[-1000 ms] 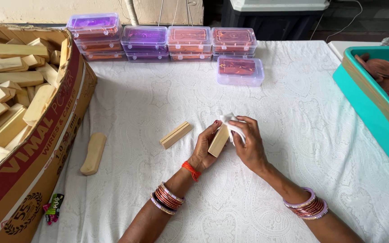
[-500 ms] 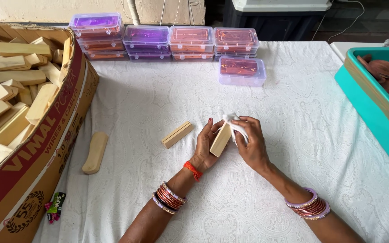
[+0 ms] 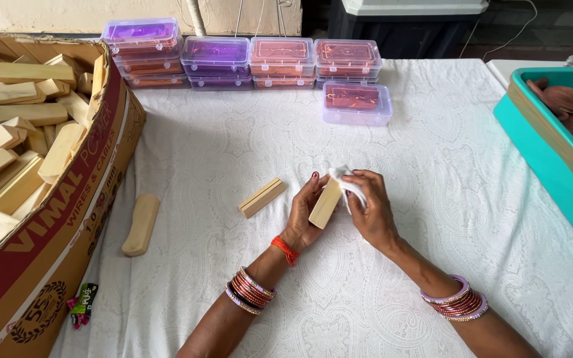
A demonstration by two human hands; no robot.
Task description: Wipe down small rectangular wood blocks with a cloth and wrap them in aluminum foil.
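My left hand [image 3: 305,215] holds a pale wooden block [image 3: 325,204] upright near the middle of the table. My right hand [image 3: 373,211] presses a small white cloth [image 3: 347,182] against the block's top end. A second wooden block with a groove [image 3: 262,197] lies flat on the white tablecloth just left of my hands. Further left lies a rounded wooden piece [image 3: 141,224].
A large cardboard box [image 3: 61,219] full of wooden blocks stands at the left. Stacked clear plastic cases [image 3: 280,61] with purple and orange contents line the far edge. A teal tray [image 3: 544,152] with brown discs sits at the right. A small wrapper [image 3: 82,305] lies by the box.
My hands and the block have stayed in nearly the same place; the cloth shifts slightly over the block's top end.
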